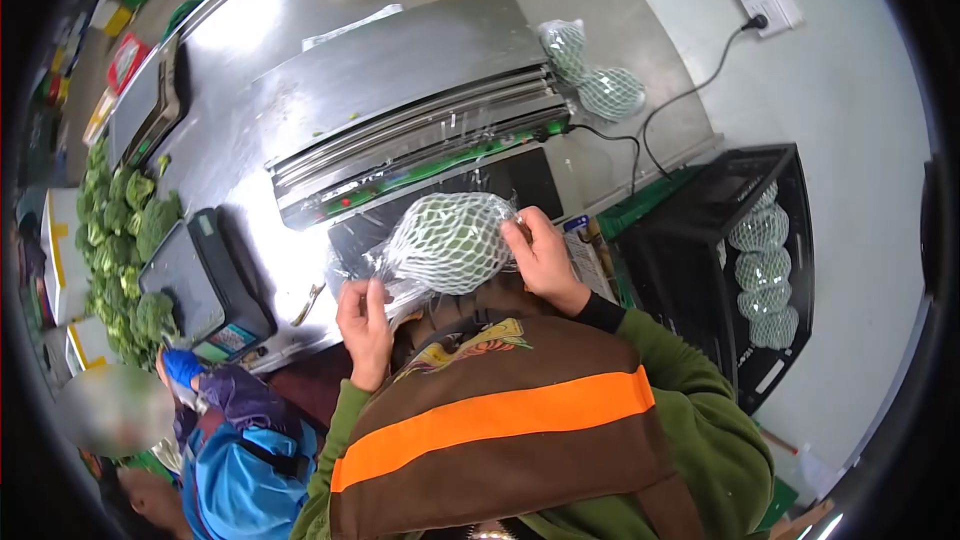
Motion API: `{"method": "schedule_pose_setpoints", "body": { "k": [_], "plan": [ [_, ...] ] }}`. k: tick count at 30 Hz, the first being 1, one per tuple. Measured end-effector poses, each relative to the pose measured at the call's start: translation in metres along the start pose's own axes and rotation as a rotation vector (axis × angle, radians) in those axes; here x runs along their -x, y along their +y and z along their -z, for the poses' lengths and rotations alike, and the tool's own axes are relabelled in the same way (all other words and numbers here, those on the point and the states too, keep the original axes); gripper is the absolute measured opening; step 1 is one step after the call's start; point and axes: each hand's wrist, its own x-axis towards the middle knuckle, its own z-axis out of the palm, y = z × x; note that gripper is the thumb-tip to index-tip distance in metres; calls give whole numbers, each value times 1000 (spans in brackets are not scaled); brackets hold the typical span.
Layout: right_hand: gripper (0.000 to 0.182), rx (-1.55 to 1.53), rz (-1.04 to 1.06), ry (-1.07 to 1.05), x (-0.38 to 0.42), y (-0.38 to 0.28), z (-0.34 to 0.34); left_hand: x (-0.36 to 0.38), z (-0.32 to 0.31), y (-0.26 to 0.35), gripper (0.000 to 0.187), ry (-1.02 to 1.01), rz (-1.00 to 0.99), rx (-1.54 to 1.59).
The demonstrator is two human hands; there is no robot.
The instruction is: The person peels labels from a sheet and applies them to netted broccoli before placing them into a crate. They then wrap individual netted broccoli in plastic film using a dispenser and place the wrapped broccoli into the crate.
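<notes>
A round pale-green piece of produce in a white foam net is held in front of my apron, with clear plastic film around it. The net hides what kind of produce it is. My left hand is closed at the lower left, its fingers pinching the loose film. On the opposite side, my right hand pinches the film at the edge of the net. Just beyond the bundle stands a film wrapping machine, with a dark plate at its near side.
Broccoli heads are piled at left beside a weighing scale. A co-worker in a blue garment is at lower left. Net-wrapped pieces lie behind the machine. A black crate at right holds several more. A power cord crosses the right side.
</notes>
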Motion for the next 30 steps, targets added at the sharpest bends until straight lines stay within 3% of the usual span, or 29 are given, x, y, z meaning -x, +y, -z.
{"method": "schedule_pose_setpoints", "body": {
  "k": [2, 3, 7, 10, 11, 13, 16, 17, 18, 20, 23, 26, 28, 30],
  "plan": [
    [26, 23, 26, 76, -7, 1, -5, -2, -11, 7, 16, 90, 171, 113],
    [27, 51, 36, 170, -11, 1, -5, -7, -16, -18, 16, 206, 60, 58],
    [27, 87, 71, 265, -36, -7, 5, -37, -26, 11, 16, 250, -152, -272],
    [24, 273, 154, 168, -49, 28, 8, -51, -24, -19, 15, 129, -33, -526],
    [24, 262, 154, 144, -53, 38, -3, -49, -34, -32, 12, 123, -62, -612],
    [16, 518, 341, 48, -60, 51, -17, -55, -68, -39, 7, 44, -142, -726],
    [9, 184, 251, -53, -88, 32, -37, -56, -84, -46, 24, -170, -277, -680],
    [8, 201, 344, -106, -95, 28, -44, -54, -77, -48, 16, -255, -404, -784],
    [7, 215, 449, -159, -105, 20, -54, -52, -69, -48, 27, -199, -597, -646],
    [20, 147, 531, -173, -109, -15, -63, -39, -86, -123, 38, -64, -145, 240],
    [25, 7, 671, -188, -92, -83, -46, -61, -41, -38, 32, -414, 389, 1007],
    [28, -67, 856, -379, -78, -136, -10, -75, -7, 18, 26, -575, 515, 1222],
    [30, -137, 1089, -384, -76, -161, 12, -80, 3, 47, 24, -574, 521, 1246],
    [35, -129, 1220, -441, -68, -197, 39, -83, 2, 71, 12, -696, 208, 911]
  ]
}}
